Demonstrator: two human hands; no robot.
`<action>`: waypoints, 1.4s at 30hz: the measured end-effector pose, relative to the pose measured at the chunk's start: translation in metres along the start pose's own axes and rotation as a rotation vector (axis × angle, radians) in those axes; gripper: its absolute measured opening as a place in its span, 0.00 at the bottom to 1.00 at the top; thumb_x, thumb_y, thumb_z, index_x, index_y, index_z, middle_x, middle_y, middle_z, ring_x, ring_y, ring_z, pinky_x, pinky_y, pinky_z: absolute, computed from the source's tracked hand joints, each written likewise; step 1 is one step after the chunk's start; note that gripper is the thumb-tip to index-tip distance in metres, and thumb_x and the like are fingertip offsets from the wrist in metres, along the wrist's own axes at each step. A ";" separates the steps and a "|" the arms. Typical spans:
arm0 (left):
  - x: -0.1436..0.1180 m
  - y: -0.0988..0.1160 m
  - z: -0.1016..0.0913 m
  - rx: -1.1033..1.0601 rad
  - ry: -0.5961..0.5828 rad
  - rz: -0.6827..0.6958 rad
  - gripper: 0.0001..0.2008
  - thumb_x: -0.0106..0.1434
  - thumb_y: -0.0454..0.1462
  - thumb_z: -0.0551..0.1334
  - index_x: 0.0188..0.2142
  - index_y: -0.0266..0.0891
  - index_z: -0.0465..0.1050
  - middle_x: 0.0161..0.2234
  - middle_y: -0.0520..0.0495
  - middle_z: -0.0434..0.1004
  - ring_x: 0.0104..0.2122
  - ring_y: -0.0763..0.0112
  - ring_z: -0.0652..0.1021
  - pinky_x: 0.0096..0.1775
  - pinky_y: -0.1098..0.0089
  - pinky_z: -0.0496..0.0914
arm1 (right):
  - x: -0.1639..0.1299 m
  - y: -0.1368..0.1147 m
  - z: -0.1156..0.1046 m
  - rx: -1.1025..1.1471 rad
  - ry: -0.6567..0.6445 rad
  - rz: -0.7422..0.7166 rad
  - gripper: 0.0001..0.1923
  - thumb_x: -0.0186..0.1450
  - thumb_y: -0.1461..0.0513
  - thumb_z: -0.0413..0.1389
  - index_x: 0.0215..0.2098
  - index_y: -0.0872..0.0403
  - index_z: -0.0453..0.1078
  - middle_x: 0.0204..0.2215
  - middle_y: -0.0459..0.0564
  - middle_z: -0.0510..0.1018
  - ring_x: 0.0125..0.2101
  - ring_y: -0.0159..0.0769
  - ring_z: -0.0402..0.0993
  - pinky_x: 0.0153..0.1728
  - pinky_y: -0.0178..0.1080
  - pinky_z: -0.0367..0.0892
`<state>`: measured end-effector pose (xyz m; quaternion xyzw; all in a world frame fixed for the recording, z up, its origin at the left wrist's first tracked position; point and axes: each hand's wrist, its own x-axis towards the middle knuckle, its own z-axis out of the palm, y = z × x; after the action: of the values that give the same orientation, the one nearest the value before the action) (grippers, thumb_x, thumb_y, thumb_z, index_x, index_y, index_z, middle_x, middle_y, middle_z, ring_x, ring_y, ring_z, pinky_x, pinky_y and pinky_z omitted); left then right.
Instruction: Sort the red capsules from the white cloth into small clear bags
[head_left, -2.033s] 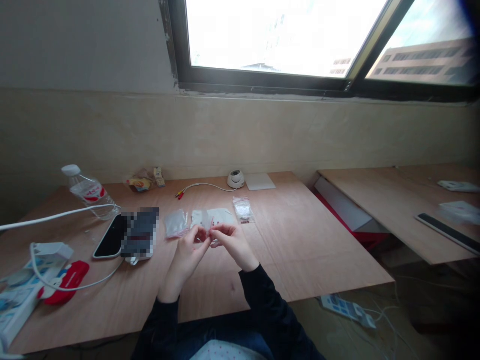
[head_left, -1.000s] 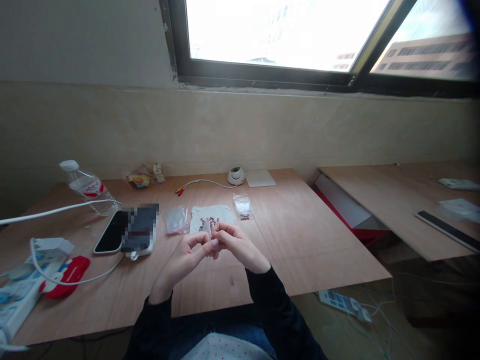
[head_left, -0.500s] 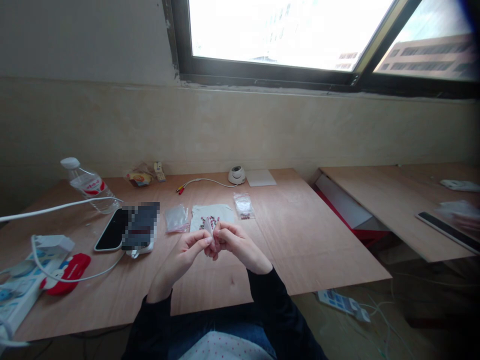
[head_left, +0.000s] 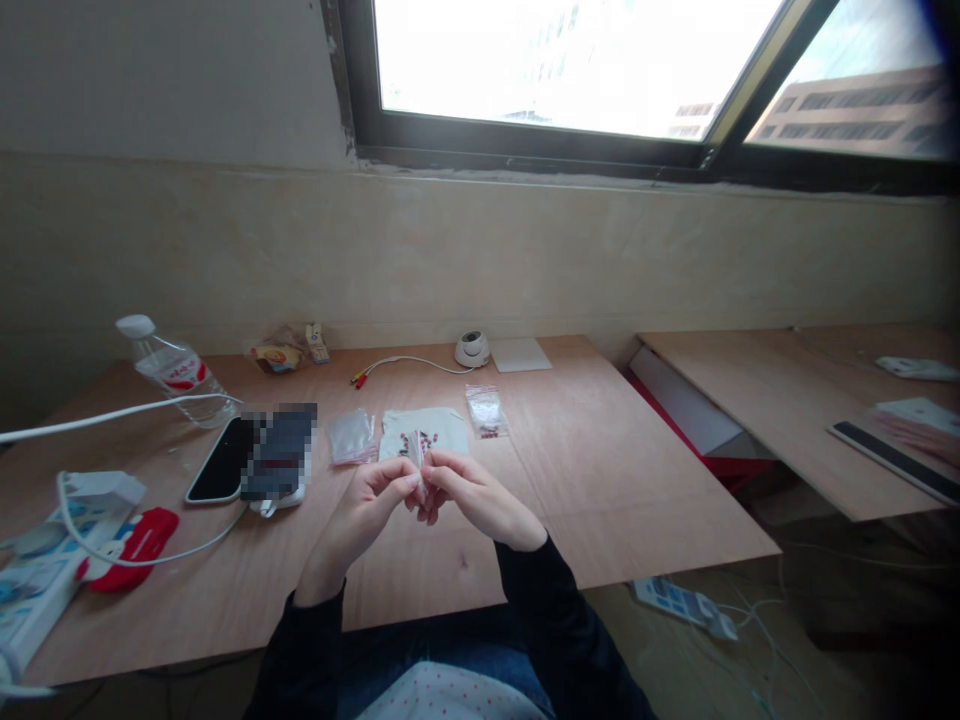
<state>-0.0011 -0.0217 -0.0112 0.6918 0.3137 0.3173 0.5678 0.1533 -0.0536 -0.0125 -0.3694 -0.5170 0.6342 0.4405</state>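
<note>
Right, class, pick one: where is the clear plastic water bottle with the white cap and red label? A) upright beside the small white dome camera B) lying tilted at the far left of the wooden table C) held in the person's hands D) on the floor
B: the clear plastic water bottle lies tilted at the wooden table's far left, away from both hands.

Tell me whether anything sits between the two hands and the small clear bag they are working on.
Nothing visible does. The left hand and right hand both pinch the small clear bag directly with their fingertips, just above the table. The white sheet with small red pieces lies behind it, apart.
</note>
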 end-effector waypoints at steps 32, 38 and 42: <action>0.004 -0.003 0.005 0.173 0.042 0.017 0.12 0.66 0.38 0.49 0.25 0.40 0.60 0.24 0.54 0.63 0.27 0.73 0.68 0.33 0.72 0.63 | 0.003 0.017 0.001 -0.179 0.150 -0.020 0.18 0.64 0.49 0.48 0.26 0.54 0.58 0.23 0.43 0.69 0.19 0.25 0.64 0.15 0.28 0.60; 0.002 -0.002 0.004 0.189 0.037 0.002 0.13 0.65 0.39 0.50 0.25 0.39 0.61 0.24 0.54 0.64 0.27 0.73 0.69 0.33 0.73 0.63 | 0.005 0.018 0.001 -0.072 0.096 0.005 0.19 0.64 0.48 0.47 0.26 0.54 0.59 0.22 0.43 0.67 0.17 0.25 0.63 0.12 0.27 0.59; 0.001 -0.004 0.006 0.196 0.089 0.035 0.14 0.65 0.39 0.50 0.24 0.39 0.61 0.23 0.54 0.64 0.27 0.74 0.69 0.34 0.73 0.63 | 0.004 0.016 -0.001 -0.185 0.110 -0.031 0.17 0.66 0.50 0.44 0.27 0.53 0.58 0.22 0.43 0.66 0.19 0.26 0.63 0.15 0.29 0.58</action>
<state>0.0039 -0.0238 -0.0155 0.7345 0.3563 0.3254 0.4772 0.1502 -0.0512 -0.0280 -0.4346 -0.5542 0.5556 0.4419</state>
